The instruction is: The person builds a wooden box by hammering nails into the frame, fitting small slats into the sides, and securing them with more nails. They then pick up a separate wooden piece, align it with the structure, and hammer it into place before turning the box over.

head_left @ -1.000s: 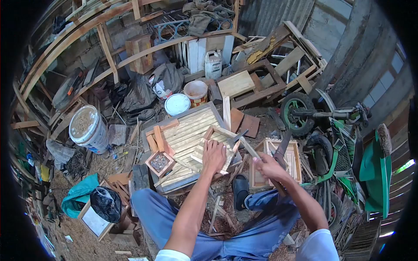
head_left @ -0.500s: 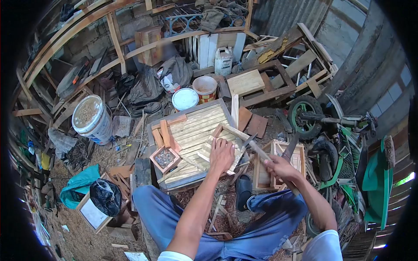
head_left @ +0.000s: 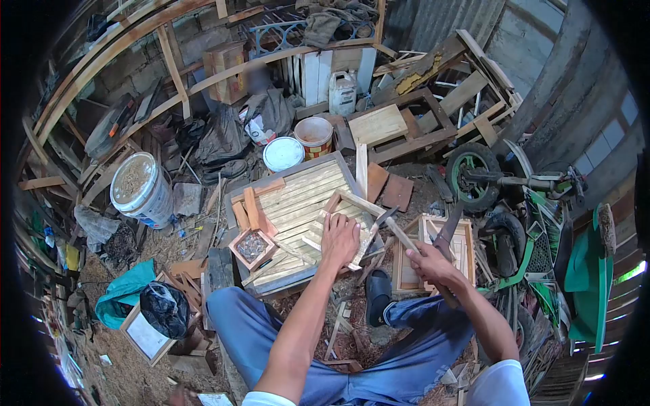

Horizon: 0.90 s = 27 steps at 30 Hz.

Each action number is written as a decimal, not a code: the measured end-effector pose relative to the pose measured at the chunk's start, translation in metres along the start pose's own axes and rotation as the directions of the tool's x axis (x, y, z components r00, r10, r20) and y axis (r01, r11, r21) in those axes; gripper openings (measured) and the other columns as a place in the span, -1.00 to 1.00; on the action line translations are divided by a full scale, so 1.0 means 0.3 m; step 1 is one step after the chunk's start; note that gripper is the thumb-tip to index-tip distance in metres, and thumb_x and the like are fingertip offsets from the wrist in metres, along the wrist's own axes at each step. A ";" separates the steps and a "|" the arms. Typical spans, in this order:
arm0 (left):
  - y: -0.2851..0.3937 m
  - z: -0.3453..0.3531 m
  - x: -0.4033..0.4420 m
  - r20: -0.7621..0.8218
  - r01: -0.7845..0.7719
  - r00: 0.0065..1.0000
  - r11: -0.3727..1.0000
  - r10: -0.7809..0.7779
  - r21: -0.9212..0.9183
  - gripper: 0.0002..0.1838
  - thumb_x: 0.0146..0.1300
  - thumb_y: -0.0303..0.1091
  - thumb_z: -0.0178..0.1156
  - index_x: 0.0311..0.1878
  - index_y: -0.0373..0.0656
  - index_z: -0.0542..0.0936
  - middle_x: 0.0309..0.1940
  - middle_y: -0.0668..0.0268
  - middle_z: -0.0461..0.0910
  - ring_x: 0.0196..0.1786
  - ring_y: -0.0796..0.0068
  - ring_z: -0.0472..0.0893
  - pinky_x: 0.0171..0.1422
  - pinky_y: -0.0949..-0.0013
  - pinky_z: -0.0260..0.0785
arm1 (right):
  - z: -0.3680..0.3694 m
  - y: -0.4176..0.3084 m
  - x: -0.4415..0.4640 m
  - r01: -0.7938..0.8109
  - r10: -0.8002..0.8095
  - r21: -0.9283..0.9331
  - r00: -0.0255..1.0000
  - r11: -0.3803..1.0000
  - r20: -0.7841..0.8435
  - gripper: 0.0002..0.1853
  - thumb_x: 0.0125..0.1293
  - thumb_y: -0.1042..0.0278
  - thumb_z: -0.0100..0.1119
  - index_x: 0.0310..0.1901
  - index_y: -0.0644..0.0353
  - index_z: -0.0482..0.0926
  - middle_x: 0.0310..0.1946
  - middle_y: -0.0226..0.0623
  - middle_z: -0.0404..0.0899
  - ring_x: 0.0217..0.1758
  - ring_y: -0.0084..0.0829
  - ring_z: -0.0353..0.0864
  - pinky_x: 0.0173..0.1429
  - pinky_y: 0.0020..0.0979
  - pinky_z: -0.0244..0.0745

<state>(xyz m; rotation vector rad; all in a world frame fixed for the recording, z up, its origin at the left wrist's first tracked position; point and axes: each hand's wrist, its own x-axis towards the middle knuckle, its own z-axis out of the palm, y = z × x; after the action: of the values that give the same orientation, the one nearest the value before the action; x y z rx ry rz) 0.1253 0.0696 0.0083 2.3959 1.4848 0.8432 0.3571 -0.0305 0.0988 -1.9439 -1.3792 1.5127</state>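
My left hand [head_left: 340, 240] presses down on a small wooden frame [head_left: 349, 198], its fingers curled over the pale slats. The frame lies on a low worktop of slatted boards [head_left: 291, 210] with a dark border. Gripped in my right hand [head_left: 433, 262] is a hammer [head_left: 405, 238], its wooden handle slanting up and left. The hammer's dark head is at the frame's right corner; whether it touches the wood I cannot tell. Left of the frame stands a small wooden box [head_left: 253, 248] of small metal-looking pieces, beside short wood blocks [head_left: 251, 208].
A handsaw [head_left: 447, 233] rests over a wooden crate [head_left: 466, 260] right of the worktop. Further right leans a green motorbike [head_left: 535, 230]. Buckets [head_left: 283, 154] stand behind the worktop, and a large white bucket [head_left: 145, 193] stands left. Wood scraps and shavings cover the floor.
The view has shifted slightly. My right hand and the hammer have moved only a little, staying by the frame's corner. My left hand stays on the frame.
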 end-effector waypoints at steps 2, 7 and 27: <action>-0.004 0.000 0.001 0.011 0.000 1.000 1.000 0.000 0.005 -0.67 0.45 -0.16 -0.06 -0.05 -0.19 0.60 -0.07 0.10 0.50 0.19 0.08 0.41 0.52 -0.07 0.01 | 0.023 -0.010 -0.024 -0.001 0.001 0.002 0.999 1.000 -0.053 -0.62 0.52 0.03 -0.03 0.01 0.24 0.43 -0.48 -0.46 0.35 -0.53 -0.58 0.36 -0.51 -0.44 0.35; -0.001 -0.010 0.002 0.003 -0.013 1.000 1.000 0.013 -0.002 -0.68 0.45 -0.17 -0.05 -0.06 -0.18 0.60 -0.07 0.10 0.50 0.19 0.07 0.41 0.51 -0.07 0.02 | 0.027 0.002 -0.010 0.002 0.000 0.107 1.000 0.994 -0.017 -0.62 0.51 0.02 -0.02 0.01 0.23 0.44 -0.45 -0.47 0.38 -0.51 -0.59 0.36 -0.50 -0.46 0.31; -0.022 0.017 -0.005 0.019 0.018 1.000 1.000 -0.019 0.011 -0.65 0.46 -0.16 -0.09 -0.03 -0.17 0.60 -0.03 0.09 0.53 0.23 0.15 0.43 0.56 -0.04 -0.04 | 0.187 0.008 -0.015 -0.046 0.059 0.475 0.998 0.879 -0.012 -0.86 0.54 0.17 -0.03 -0.15 0.00 0.35 -0.60 -0.64 0.19 -0.67 -0.73 0.11 -0.65 -0.58 -0.02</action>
<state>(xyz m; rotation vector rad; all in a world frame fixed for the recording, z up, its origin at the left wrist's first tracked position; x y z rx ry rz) 0.1224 0.0721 0.0006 2.3871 1.5056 0.8085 0.3095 -0.0517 0.0777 -1.6889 -0.8379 1.6529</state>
